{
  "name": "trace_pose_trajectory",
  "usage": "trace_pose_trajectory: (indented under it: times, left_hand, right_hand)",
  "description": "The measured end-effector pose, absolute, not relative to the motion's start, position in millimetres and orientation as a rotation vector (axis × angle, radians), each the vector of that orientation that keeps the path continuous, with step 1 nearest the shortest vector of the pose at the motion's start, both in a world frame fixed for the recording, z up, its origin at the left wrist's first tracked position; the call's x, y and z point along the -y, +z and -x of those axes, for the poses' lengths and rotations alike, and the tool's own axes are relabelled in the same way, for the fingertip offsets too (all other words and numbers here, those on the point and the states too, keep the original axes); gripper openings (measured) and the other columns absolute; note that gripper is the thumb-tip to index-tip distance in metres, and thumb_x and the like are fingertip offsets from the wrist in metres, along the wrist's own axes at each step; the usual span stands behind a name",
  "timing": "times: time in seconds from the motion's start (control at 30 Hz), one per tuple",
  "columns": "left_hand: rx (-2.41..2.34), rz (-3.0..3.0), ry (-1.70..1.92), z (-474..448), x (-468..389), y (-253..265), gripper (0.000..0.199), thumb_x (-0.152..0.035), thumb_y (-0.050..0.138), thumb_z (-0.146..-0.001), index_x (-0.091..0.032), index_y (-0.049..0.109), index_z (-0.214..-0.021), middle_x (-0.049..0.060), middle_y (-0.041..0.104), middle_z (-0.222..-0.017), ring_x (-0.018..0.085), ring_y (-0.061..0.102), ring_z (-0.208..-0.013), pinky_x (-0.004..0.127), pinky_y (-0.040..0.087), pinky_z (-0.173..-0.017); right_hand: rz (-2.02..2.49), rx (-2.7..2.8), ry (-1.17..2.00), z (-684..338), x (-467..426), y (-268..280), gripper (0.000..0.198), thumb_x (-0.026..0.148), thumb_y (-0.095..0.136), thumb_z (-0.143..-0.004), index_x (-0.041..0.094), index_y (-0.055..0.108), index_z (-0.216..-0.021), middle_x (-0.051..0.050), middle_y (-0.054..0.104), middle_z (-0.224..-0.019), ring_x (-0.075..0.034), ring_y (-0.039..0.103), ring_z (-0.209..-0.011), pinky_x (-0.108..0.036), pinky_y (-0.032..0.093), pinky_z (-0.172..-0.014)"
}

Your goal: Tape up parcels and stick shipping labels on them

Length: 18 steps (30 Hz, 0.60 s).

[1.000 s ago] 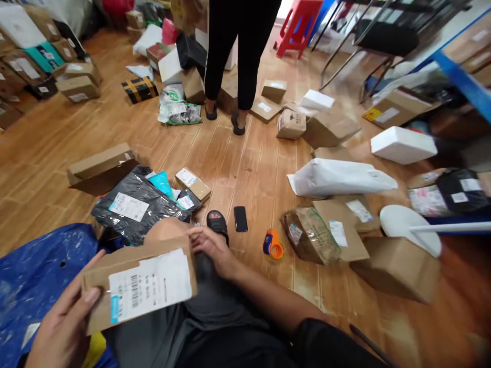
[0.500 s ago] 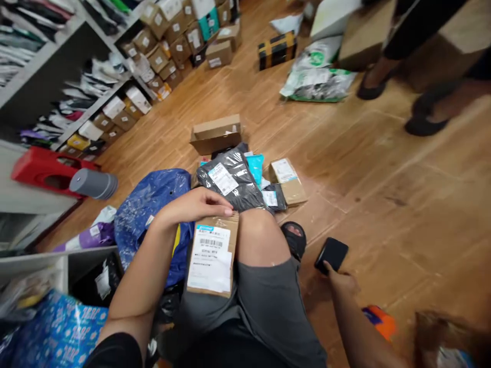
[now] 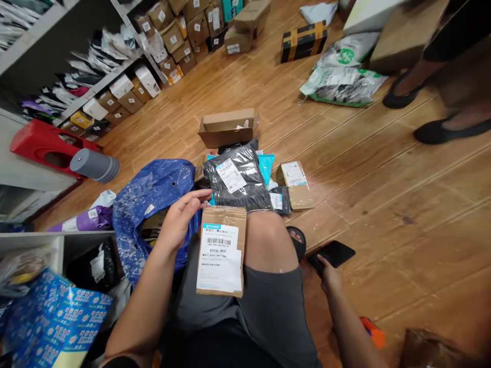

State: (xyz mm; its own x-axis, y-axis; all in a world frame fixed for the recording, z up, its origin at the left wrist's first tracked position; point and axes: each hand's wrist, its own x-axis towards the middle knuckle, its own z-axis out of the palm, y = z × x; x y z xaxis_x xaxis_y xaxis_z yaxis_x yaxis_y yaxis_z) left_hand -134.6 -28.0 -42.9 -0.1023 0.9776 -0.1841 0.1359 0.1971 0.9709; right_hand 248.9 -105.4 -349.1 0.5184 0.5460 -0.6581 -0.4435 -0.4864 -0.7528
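A flat brown cardboard parcel (image 3: 221,250) with a white barcode label lies on my thigh. My left hand (image 3: 184,217) is at its upper left corner, fingers stretched out and not wrapped round it; whether they touch the parcel I cannot tell. Down at my right side, my right hand (image 3: 330,276) grips a black phone (image 3: 334,253), its dark screen facing up. Just past my knee sits a grey plastic-wrapped package (image 3: 245,184) with a white label, on top of other small packages. A labelled cardboard box (image 3: 301,197) lies to its right.
A blue sack (image 3: 134,204) slumps left of my leg. Beyond the pile stands an open carton (image 3: 226,134). Shelves with boxes (image 3: 130,102) line the left. A red stool (image 3: 42,148) lies near a grey bucket (image 3: 94,165). Another person's feet (image 3: 441,130) are at the right.
My left hand has drawn back leftward from the parcel's top edge, its fingers straightening. The phone in my right hand has tilted. The whole view has shifted slightly.
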Motion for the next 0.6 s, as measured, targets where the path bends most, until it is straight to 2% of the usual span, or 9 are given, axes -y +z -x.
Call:
trace_pose_trajectory:
  times: [0.1,0.2,0.27,0.33,0.4,0.47,0.53,0.6]
  left_hand:
    - [-1.536,-1.007,1.257,143.3,57.6,-50.2,0.042,-0.056,0.075,-0.098,-0.020,0.084,-0.117,0.013,0.080,-0.128,0.029,0.072,-0.122,0.036,0.055,-0.102]
    - [-1.598,-0.925,1.388,148.7,82.3,-53.3,0.031,-0.048,0.080,-0.095,-0.020,0.086,-0.108,0.011,0.081,-0.117,0.025,0.073,-0.112,0.032,0.057,-0.094]
    - [-1.612,-0.910,1.472,148.4,96.6,-53.3,0.024,-0.043,0.081,-0.095,-0.021,0.087,-0.102,0.008,0.081,-0.109,0.022,0.073,-0.104,0.029,0.057,-0.090]
    - [-1.608,-0.933,1.550,144.5,111.0,-51.9,0.018,-0.039,0.080,-0.095,-0.022,0.086,-0.097,0.005,0.079,-0.103,0.020,0.071,-0.096,0.027,0.056,-0.085]
    - [-1.579,-0.992,1.588,138.1,125.7,-48.9,0.015,-0.036,0.078,-0.097,-0.023,0.086,-0.095,0.004,0.076,-0.100,0.018,0.068,-0.088,0.027,0.055,-0.080]
    - [-1.531,-1.075,1.547,130.9,139.1,-43.8,0.015,-0.035,0.076,-0.100,-0.025,0.086,-0.098,0.005,0.074,-0.102,0.017,0.066,-0.082,0.026,0.054,-0.073]
    - [-1.485,-1.153,1.446,124.7,148.4,-36.7,0.017,-0.035,0.073,-0.102,-0.026,0.087,-0.105,0.006,0.075,-0.108,0.015,0.065,-0.077,0.025,0.052,-0.064]
    - [-1.480,-1.191,1.356,120.3,150.8,-29.0,0.022,-0.040,0.072,-0.103,-0.026,0.087,-0.112,0.008,0.076,-0.109,0.014,0.065,-0.071,0.024,0.049,-0.056]
  right_hand:
    - [1.655,0.051,1.168,-236.6,96.6,-307.2,0.023,0.026,0.088,-0.071,0.019,0.068,-0.077,0.004,0.070,-0.067,-0.018,0.067,-0.054,-0.030,0.062,-0.059]
    - [1.502,0.161,1.231,-227.6,95.2,-236.5,0.039,0.033,0.091,-0.065,0.018,0.076,-0.098,-0.004,0.081,-0.094,-0.023,0.079,-0.078,-0.037,0.069,-0.081]
    - [1.351,0.306,1.324,-219.7,100.7,-182.4,0.050,0.039,0.094,-0.071,0.018,0.078,-0.113,-0.012,0.082,-0.114,-0.029,0.082,-0.092,-0.045,0.069,-0.088]
    - [1.231,0.449,1.483,-206.8,111.6,-133.2,0.048,0.043,0.093,-0.078,0.018,0.078,-0.116,-0.017,0.080,-0.121,-0.036,0.082,-0.094,-0.046,0.070,-0.074]
    - [1.104,0.570,1.730,-186.9,125.7,-96.6,0.045,0.047,0.088,-0.086,0.018,0.078,-0.119,-0.022,0.078,-0.127,-0.041,0.081,-0.100,-0.040,0.068,-0.056]
    - [0.925,0.655,1.997,-160.9,139.2,-75.8,0.044,0.047,0.083,-0.093,0.018,0.077,-0.125,-0.023,0.075,-0.131,-0.043,0.077,-0.113,-0.033,0.065,-0.049]
    - [0.714,0.700,2.184,-132.5,148.4,-69.4,0.046,0.048,0.082,-0.095,0.019,0.076,-0.131,-0.021,0.075,-0.131,-0.040,0.074,-0.122,-0.029,0.065,-0.052]
    - [0.537,0.698,2.286,-107.0,150.1,-71.7,0.059,0.065,0.077,-0.096,0.020,0.074,-0.135,-0.020,0.075,-0.130,-0.037,0.074,-0.121,-0.029,0.067,-0.059]
